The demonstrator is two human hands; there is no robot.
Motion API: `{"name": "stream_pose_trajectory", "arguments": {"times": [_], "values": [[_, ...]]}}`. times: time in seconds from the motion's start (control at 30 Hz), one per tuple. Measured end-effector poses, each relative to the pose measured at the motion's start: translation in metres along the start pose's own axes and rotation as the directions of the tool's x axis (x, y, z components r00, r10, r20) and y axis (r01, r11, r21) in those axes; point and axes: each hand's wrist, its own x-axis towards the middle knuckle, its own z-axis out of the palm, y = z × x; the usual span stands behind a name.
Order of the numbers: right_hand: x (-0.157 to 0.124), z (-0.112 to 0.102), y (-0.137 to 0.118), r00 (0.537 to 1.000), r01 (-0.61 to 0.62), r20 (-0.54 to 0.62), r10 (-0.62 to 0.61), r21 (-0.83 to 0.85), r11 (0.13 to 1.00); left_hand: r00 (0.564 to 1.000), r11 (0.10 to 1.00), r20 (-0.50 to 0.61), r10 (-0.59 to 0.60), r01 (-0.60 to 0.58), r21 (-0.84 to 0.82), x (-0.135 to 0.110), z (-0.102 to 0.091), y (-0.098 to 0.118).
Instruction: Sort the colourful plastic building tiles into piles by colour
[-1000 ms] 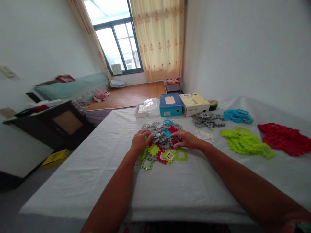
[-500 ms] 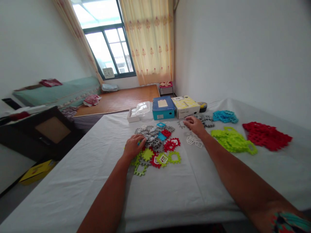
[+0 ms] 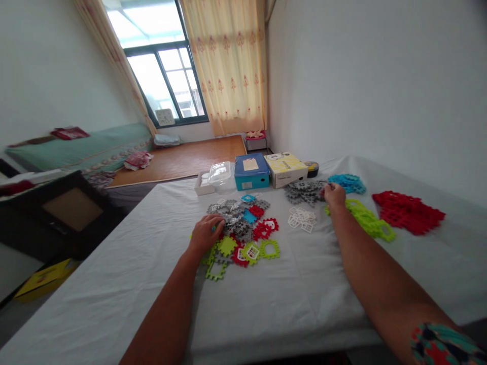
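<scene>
Toothed plastic building pieces in grey, red, lime green and blue lie in a mixed pile [image 3: 238, 225], with white window-like lattice pieces among them. My left hand [image 3: 207, 234] rests at the left side of this pile, its fingers curled; a bit of blue shows at the fingers, but what they hold is mostly hidden. At the right end of a heap of grey pieces [image 3: 306, 191], my right hand [image 3: 335, 195] is pinched on a grey piece, of which only a small dark edge shows. Below the grey heap lies a group of white lattice pieces [image 3: 302, 219].
Right of my right hand are heaps of blue pieces [image 3: 349, 183], lime green pieces [image 3: 367, 220] and red pieces [image 3: 409, 212]. Along the back stand a clear plastic container [image 3: 221, 175], a blue box [image 3: 251, 171] and a yellow-and-white box [image 3: 286, 170]. A grey-white cloth [image 3: 125, 284] covers the table.
My right hand has moved right with the grey piece, from the left end of the grey heap to its right end. My left hand stays at the mixed pile. The view has shifted slightly.
</scene>
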Motion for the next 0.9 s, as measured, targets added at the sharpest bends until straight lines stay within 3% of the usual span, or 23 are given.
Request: {"name": "stream_pose_trajectory", "arguments": {"times": [0.17, 0.27, 0.37, 0.43, 0.57, 0.63, 0.7, 0.77, 0.83, 0.87, 0.9], "values": [[-0.003, 0.0, -0.004, 0.999, 0.016, 0.034, -0.006, -0.316, 0.949, 1.0, 1.0, -0.008, -0.002, 0.002, 0.005, 0.0, 0.001, -0.002], [-0.006, 0.001, -0.007, 0.998, 0.037, 0.056, -0.016, -0.398, 0.917, 1.0, 1.0, -0.007, 0.006, -0.006, -0.003, 0.0, 0.0, -0.002], [-0.008, 0.001, -0.009, 0.993, 0.034, 0.114, 0.008, -0.368, 0.929, 1.0, 1.0, -0.007, 0.013, -0.013, -0.005, 0.0, 0.0, -0.003], [-0.01, 0.001, -0.013, 0.996, 0.051, 0.091, -0.024, -0.314, 0.948, 1.0, 1.0, -0.012, 0.017, -0.017, -0.004, 0.0, 0.0, -0.004], [-0.029, 0.005, -0.04, 0.966, 0.245, -0.051, -0.254, -0.141, 0.959, 0.999, 1.0, -0.038, 0.02, -0.02, -0.015, 0.0, 0.001, -0.003], [-0.052, 0.009, -0.063, 0.922, 0.385, 0.042, -0.384, -0.013, 0.923, 0.999, 0.999, -0.037, 0.027, -0.028, -0.026, 0.0, 0.0, 0.0], [-0.085, 0.014, -0.086, 0.822, 0.492, 0.255, -0.51, 0.133, 0.86, 0.999, 0.998, -0.024, 0.047, -0.048, -0.04, 0.0, -0.001, 0.005], [-0.124, 0.02, -0.106, 0.625, 0.572, 0.469, -0.624, 0.269, 0.775, 0.997, 0.996, -0.01, 0.073, -0.073, -0.054, 0.0, -0.002, 0.009], [-0.162, 0.024, -0.119, 0.405, 0.641, 0.587, -0.701, 0.364, 0.675, 0.996, 0.994, -0.001, 0.093, -0.093, -0.064, 0.0, -0.003, 0.011], [-0.178, 0.025, -0.124, 0.321, 0.67, 0.62, -0.716, 0.385, 0.634, 0.995, 0.993, 0.002, 0.101, -0.101, -0.068, 0.0, -0.003, 0.012], [-0.192, 0.026, -0.127, 0.266, 0.697, 0.646, -0.716, 0.384, 0.605, 0.994, 0.992, 0.006, 0.108, -0.107, -0.073, 0.0, -0.003, 0.012]]}}
